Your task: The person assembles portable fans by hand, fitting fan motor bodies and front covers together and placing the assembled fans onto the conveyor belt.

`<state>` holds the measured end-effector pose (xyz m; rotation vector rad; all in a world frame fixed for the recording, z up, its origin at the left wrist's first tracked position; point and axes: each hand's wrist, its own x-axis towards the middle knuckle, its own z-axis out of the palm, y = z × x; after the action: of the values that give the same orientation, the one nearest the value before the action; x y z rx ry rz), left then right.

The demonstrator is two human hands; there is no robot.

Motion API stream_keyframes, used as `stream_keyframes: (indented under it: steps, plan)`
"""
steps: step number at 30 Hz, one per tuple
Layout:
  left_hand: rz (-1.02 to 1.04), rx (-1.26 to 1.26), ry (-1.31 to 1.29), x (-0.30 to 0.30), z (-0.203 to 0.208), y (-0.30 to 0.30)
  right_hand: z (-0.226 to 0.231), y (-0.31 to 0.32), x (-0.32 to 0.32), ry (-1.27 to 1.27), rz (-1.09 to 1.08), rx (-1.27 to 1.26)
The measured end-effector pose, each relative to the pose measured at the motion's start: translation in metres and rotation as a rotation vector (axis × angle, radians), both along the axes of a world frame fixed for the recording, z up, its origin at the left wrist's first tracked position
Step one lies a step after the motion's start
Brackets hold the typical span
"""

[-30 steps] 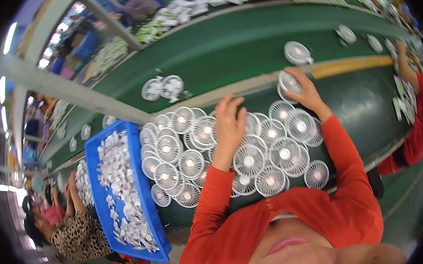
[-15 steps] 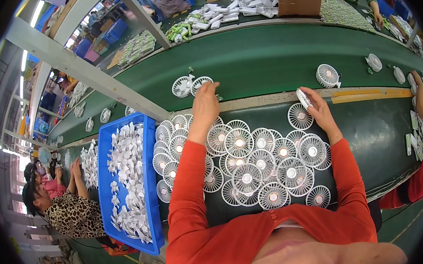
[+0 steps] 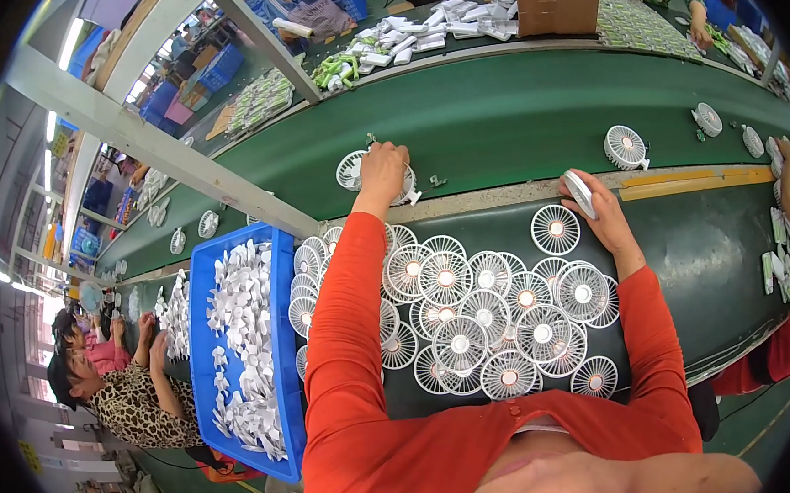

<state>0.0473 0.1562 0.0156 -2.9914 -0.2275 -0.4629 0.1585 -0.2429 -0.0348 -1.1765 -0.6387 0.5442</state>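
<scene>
On the green conveyor belt, my left hand (image 3: 384, 167) reaches over two white round fan housings. Its fingers curl downward, and their tips and whatever they grip are hidden. One fan housing (image 3: 347, 171) shows to the left of that hand; the other (image 3: 408, 191), with a short stub, is partly covered by it. My right hand (image 3: 605, 217) is closed on a round white fan grille (image 3: 579, 194), tilted nearly edge-on above the near edge of the belt. Between my forearms many spoked white fan grilles (image 3: 487, 315) lie overlapping on the dark green table. A single grille (image 3: 555, 230) lies nearest my right hand.
A blue bin (image 3: 286, 364) of white fan blades (image 3: 246, 339) stands left of my left arm. A metal post (image 3: 178, 161) slants above it. More fan housings (image 3: 625, 147) lie along the belt. A cardboard box (image 3: 557, 1) stands beyond. Other people work left, right and across.
My left hand has shifted slightly farther over the belt. The right-hand fan housing beneath it now shows lower and farther right. My right hand still holds its grille, now turned to show more face.
</scene>
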Motion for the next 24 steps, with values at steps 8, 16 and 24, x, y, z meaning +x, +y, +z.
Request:
stream_keyframes:
  steps: [8, 16, 24]
  plan:
    - [0.147, -0.725, -0.560, -0.046, -0.009, -0.027, -0.006, 0.004, 0.005, -0.005, 0.050, 0.064]
    - [-0.105, -2.156, -0.588, -0.084, -0.006, -0.117, 0.015, 0.000, -0.008, -0.237, -0.062, -0.091]
    - [-0.292, -2.083, -0.428, -0.086, 0.002, -0.162, 0.115, 0.066, -0.096, -1.084, -0.135, -0.271]
